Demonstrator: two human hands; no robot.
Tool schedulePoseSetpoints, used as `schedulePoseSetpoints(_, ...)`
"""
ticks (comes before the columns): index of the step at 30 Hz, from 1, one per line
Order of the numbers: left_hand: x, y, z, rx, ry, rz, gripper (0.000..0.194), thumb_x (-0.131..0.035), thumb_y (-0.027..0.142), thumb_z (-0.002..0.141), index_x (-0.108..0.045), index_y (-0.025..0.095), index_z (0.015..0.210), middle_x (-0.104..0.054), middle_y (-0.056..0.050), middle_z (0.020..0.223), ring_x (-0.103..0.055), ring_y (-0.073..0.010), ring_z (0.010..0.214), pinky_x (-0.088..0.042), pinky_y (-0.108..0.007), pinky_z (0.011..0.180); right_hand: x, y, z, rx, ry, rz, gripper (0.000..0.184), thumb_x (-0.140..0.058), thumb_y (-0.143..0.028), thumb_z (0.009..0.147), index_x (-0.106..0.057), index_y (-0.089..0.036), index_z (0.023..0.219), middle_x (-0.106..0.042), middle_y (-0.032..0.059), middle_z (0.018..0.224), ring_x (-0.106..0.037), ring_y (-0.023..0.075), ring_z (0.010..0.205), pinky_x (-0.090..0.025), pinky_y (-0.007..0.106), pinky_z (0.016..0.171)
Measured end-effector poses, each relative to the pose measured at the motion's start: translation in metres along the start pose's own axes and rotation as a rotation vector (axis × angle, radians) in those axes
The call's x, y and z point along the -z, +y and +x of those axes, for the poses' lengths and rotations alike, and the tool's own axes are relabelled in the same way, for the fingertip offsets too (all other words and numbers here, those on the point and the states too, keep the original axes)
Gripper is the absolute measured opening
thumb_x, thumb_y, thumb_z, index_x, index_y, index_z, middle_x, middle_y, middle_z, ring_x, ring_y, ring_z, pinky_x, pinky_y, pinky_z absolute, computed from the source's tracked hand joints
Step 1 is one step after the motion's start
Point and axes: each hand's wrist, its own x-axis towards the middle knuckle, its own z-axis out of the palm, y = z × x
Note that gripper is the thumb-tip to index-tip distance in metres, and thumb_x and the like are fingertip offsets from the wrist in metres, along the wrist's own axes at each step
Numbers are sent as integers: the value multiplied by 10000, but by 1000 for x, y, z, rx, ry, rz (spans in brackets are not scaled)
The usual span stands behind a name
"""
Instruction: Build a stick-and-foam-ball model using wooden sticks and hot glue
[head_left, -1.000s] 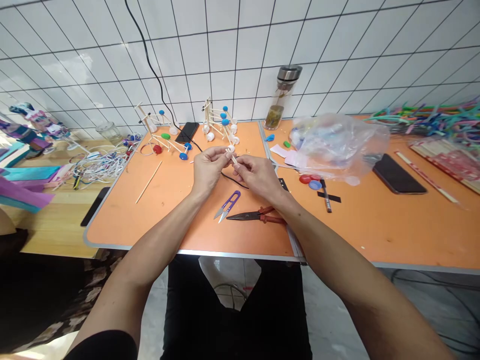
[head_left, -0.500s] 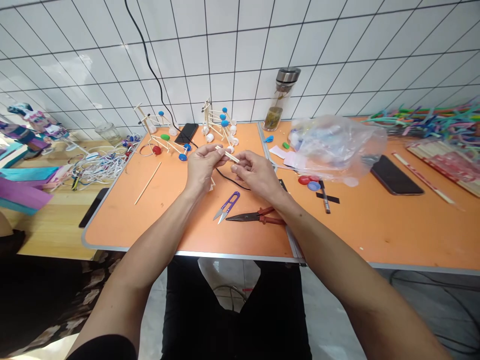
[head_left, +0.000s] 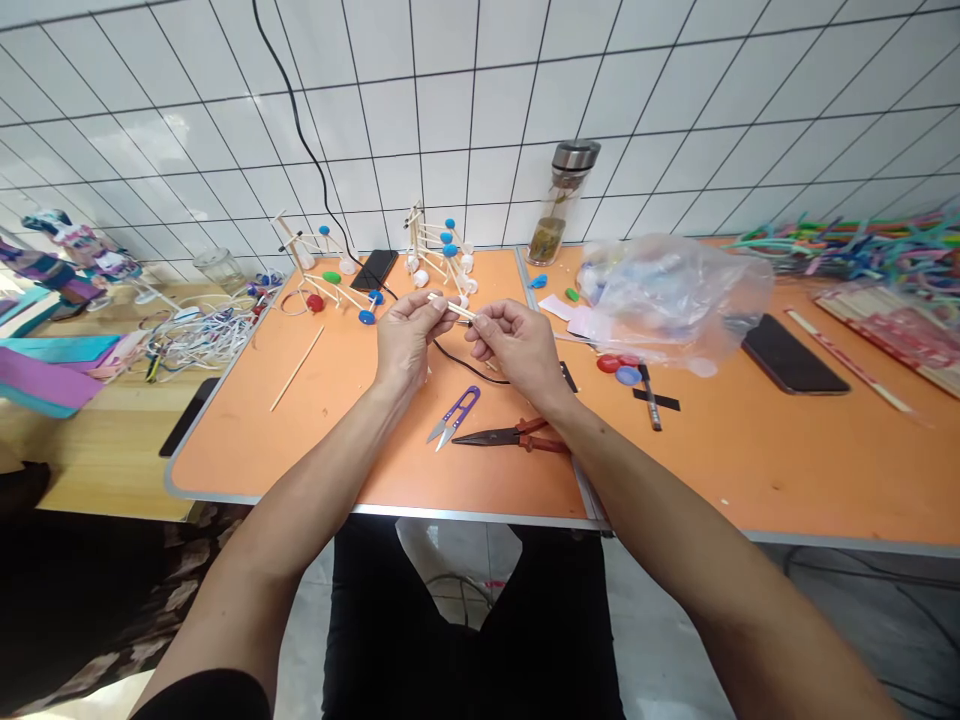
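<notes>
From here I see left hand (head_left: 406, 337) and right hand (head_left: 523, 348) pinching pale sticks (head_left: 460, 312), count unclear, pliers (head_left: 489, 437) at five o'clock part-hidden by forearm (head_left: 637, 485).

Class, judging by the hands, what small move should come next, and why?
Probably close the right hand more firmly on the pale sticks: the left hand pinches one end, while the right is at the other, its firmness unclear.
</notes>
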Motion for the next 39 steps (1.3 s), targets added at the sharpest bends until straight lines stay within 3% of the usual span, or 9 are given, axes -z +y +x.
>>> schedulePoseSetpoints(11,-2,-5,-2,-96,4,8,446,-1087,408,633,-804,175,885,-865,-44,868,-790,-132,694,-657,-249,732,2,5,2,-49,-22,19,458,-867,-656,890,-706,-227,915,-798,28,830,-711,125,657,-623,249,638)
schedulePoseSetpoints(19,-5,-4,-5,-50,69,37,306,-1006,292,764,-778,172,929,-866,-47,902,-802,-132,727,-648,-257,773,1,4,2,-54,-42,1,495,-854,-705,892,-718,-230,919,-804,41,852,-716,131,654,-636,258,645)
schedulePoseSetpoints(23,-6,-4,-6,-4,70,57,308,-1000,293,775,-761,174,930,-856,-35,894,-811,-134,754,-642,-249,781,2,4,2,-41,-16,-13,440,-864,-638,906,-710,-226,889,-798,39,820,-708,133,636,-622,254,611)
schedulePoseSetpoints(27,-2,1,0,62,4,99,337,-1027,309,761,-756,181,917,-828,-8,851,-818,-135,772,-644,-245,808,9,1,7,-52,20,-49,337,-860,-503,928,-702,-216,846,-787,33,773,-678,121,589,-583,234,557)
schedulePoseSetpoints(30,5,7,9,134,-51,97,314,-983,395,842,-765,186,926,-817,-12,823,-809,-130,738,-635,-225,755,14,-1,10,-49,21,-46,302,-856,-452,928,-706,-210,830,-786,32,755,-663,111,567,-576,226,549)
schedulePoseSetpoints(33,9,10,15,196,-110,79,288,-906,429,936,-769,178,903,-824,-37,821,-783,-115,692,-616,-199,691,16,-3,11,-51,4,-27,318,-876,-461,916,-709,-207,820,-784,32,744,-654,109,554,-563,221,531)
schedulePoseSetpoints(39,11,9,17,251,-155,27,210,-906,323,947,-780,167,884,-811,-40,813,-747,-87,656,-591,-166,639,17,-4,10,-61,-47,-13,378,-902,-527,894,-714,-207,824,-783,36,749,-655,114,561,-565,227,524)
